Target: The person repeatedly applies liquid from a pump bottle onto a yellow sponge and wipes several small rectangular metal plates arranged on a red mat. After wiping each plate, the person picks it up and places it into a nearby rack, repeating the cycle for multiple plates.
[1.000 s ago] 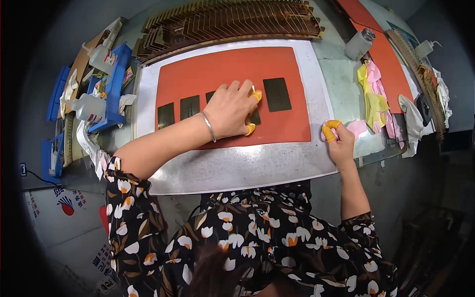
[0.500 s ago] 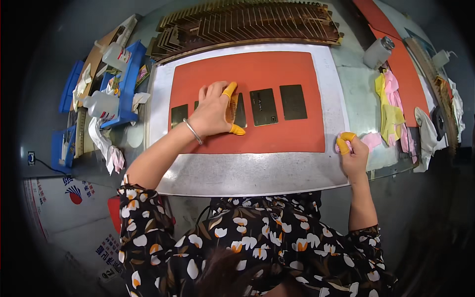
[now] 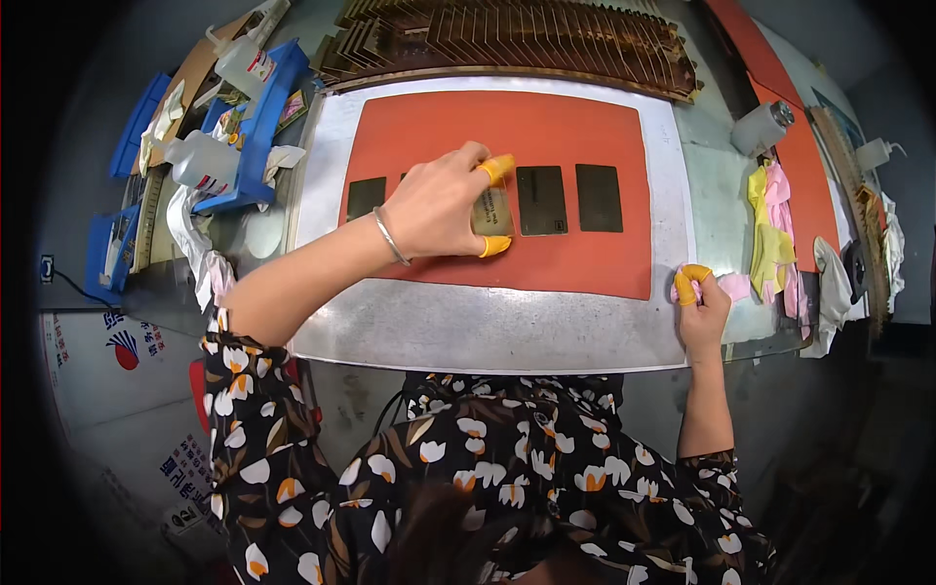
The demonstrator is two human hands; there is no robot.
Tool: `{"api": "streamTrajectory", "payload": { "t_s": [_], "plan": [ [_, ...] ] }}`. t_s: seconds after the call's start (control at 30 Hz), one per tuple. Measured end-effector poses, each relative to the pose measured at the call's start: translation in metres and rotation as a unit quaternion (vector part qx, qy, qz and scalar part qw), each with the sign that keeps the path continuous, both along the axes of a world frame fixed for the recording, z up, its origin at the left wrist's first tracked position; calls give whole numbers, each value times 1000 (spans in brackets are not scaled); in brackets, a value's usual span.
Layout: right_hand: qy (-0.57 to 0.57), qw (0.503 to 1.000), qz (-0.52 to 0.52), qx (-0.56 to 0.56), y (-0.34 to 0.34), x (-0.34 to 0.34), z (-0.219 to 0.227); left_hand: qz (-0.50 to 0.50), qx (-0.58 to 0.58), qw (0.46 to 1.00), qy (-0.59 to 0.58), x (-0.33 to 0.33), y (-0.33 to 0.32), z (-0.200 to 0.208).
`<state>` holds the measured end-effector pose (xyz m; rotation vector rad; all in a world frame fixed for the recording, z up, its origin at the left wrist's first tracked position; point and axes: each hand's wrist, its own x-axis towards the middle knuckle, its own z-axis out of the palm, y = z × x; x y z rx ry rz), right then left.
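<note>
My left hand (image 3: pixel 441 203) reaches over an orange mat (image 3: pixel 546 273) and grips a thin card (image 3: pixel 493 213) by its opposite edges, between thumb and finger. Yellow finger cots cover those fingertips. The card looks shiny and greyish, with print on it. Right of it lie a dark card (image 3: pixel 542 201) and another dark card (image 3: pixel 599 198), flat on the mat. One more dark card (image 3: pixel 367 198) lies left of my wrist; another beside it is mostly hidden by my hand. My right hand (image 3: pixel 704 317), also with yellow cots, is closed on a pink cloth (image 3: pixel 734 286) at the board's right edge.
Under the mat lies a pale board (image 3: pixel 468 336). A slotted rack (image 3: pixel 526 44) stands behind it. Blue trays (image 3: pixel 255 146) with plastic bottles (image 3: pixel 203 162) are on the left. To the right are a capped bottle (image 3: pixel 760 129) and yellow and pink cloths (image 3: pixel 772 229).
The card in my left hand was tilted nearly edge-on; now its printed face shows more. The whole view has shifted slightly. My right hand keeps its hold on the cloth.
</note>
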<state>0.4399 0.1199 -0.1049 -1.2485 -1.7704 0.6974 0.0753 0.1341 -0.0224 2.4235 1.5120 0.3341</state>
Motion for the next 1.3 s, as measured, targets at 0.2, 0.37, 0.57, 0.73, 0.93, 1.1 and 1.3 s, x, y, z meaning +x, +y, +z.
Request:
{"api": "streamTrajectory", "payload": {
  "t_s": [0.2, 0.37, 0.57, 0.73, 0.93, 1.1, 1.3],
  "plan": [
    [-16, 1000, 6, 6, 2, -3, 1, 38, -56, 986, -151, -35, -11, -38],
    [19, 1000, 2, -25, 0, -1, -3, 57, -14, 996, 68, -79, -16, -30],
    [14, 999, 9, -35, 1, 1, -3, 78, -49, 989, 120, -67, -16, -14],
    [28, 998, 1, -48, 1, 3, -7, 1, -14, 982, 190, -50, -25, 7],
    [14, 998, -3, -57, 1, 0, -2, 19, -27, 986, -166, -85, -26, -18],
    [31, 997, -12, -70, 0, 1, -5, 50, -14, 998, -19, -109, -39, -29],
    [58, 995, 6, -77, 1, 4, -8, 124, -46, 988, 74, -136, -41, -37]
  ]
}}
